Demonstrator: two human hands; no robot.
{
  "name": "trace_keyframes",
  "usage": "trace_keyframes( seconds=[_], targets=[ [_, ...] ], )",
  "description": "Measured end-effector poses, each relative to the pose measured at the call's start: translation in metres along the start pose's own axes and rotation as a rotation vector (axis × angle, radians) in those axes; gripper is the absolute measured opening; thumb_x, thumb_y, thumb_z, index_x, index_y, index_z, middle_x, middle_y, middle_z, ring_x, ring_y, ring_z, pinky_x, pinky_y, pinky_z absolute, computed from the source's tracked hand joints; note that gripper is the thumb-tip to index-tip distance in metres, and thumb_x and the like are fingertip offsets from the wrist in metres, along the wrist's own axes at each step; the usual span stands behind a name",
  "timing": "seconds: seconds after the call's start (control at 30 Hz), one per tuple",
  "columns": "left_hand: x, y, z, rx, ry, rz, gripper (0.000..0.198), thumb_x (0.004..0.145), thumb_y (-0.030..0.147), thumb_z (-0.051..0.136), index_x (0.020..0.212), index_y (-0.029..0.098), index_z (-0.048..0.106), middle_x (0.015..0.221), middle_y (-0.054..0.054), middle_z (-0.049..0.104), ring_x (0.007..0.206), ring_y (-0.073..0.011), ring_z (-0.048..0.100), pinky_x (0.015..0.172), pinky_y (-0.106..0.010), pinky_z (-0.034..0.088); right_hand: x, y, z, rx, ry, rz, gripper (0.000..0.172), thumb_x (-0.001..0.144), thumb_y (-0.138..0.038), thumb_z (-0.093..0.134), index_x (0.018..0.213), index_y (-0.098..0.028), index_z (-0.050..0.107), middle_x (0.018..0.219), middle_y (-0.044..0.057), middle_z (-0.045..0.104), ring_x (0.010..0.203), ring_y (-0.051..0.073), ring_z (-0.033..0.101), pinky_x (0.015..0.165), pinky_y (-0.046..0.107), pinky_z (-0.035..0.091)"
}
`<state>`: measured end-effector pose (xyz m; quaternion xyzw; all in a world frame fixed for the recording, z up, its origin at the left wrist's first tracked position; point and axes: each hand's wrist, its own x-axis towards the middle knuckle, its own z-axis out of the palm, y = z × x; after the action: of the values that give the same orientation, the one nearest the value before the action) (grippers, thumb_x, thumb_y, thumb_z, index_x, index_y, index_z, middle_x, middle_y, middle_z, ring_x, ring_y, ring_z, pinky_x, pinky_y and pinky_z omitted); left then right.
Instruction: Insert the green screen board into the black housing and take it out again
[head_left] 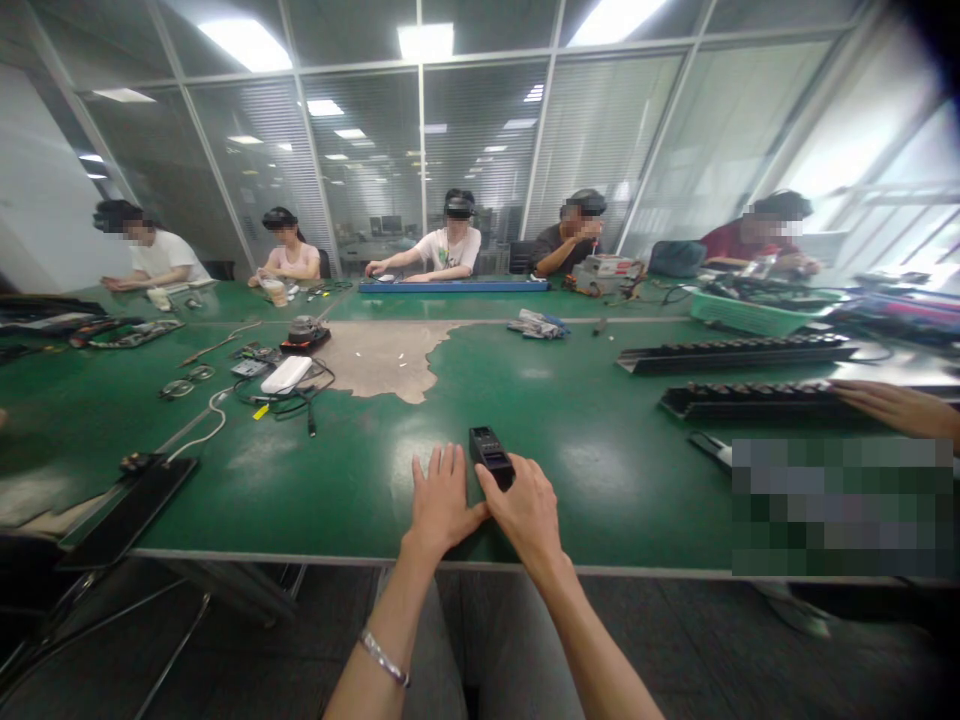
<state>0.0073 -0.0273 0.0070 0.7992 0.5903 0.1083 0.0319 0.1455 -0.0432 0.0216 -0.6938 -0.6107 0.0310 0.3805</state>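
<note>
- small black device (489, 447) lies on the green counter (600, 470), near its front edge.
- looks light, stiff, slick plastic; pinch its long sides.
- left hand (441, 500) flat, grip wide; right hand (527, 508) over its near end, can't tell the grip.

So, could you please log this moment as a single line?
left hand: flat on green table | right hand: fingers on near end of small black device | grip: unclear
</note>
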Motion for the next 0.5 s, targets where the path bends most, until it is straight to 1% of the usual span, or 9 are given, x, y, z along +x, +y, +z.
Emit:
trace_keyframes(
  seconds=[0.17, 0.4, 0.5],
  targets=[
    [0.001, -0.001, 0.002, 0.007, 0.005, 0.003, 0.086, 0.089, 0.065, 0.037, 0.156, 0.013, 0.022, 0.162, -0.015, 0.025, 0.15, -0.0337, 0.017, 0.119, -0.061, 0.008, -0.004, 0.005, 0.004, -0.013, -0.023, 0.013, 0.042, 0.087, -0.053, 0.056, 0.107, -0.018, 0.064, 0.097, 0.011, 0.066, 0.092, 0.025, 0.062, 0.079, 0.033, 0.044],
    [0.0, 0.001, 0.003, 0.022, 0.025, 0.009, 0.077, 0.092, 0.06, 0.038, 0.154, 0.017, 0.029, 0.161, -0.014, 0.028, 0.149, -0.0338, 0.019, 0.119, -0.061, 0.007, -0.013, 0.015, 0.01, 0.008, -0.007, -0.018, 0.045, 0.087, -0.052, 0.057, 0.115, -0.017, 0.06, 0.103, 0.012, 0.066, 0.099, 0.026, 0.062, 0.082, 0.035, 0.045],
    [0.0, 0.0, 0.002, 0.026, 0.02, 0.02, 0.073, 0.092, 0.06, 0.04, 0.153, 0.02, 0.033, 0.161, -0.012, 0.028, 0.149, -0.0352, 0.018, 0.119, -0.063, 0.008, -0.016, 0.018, 0.011, 0.01, 0.014, -0.031, 0.053, 0.086, -0.055, 0.056, 0.121, -0.015, 0.057, 0.108, 0.013, 0.065, 0.1, 0.027, 0.062, 0.083, 0.036, 0.046]
  ],
)
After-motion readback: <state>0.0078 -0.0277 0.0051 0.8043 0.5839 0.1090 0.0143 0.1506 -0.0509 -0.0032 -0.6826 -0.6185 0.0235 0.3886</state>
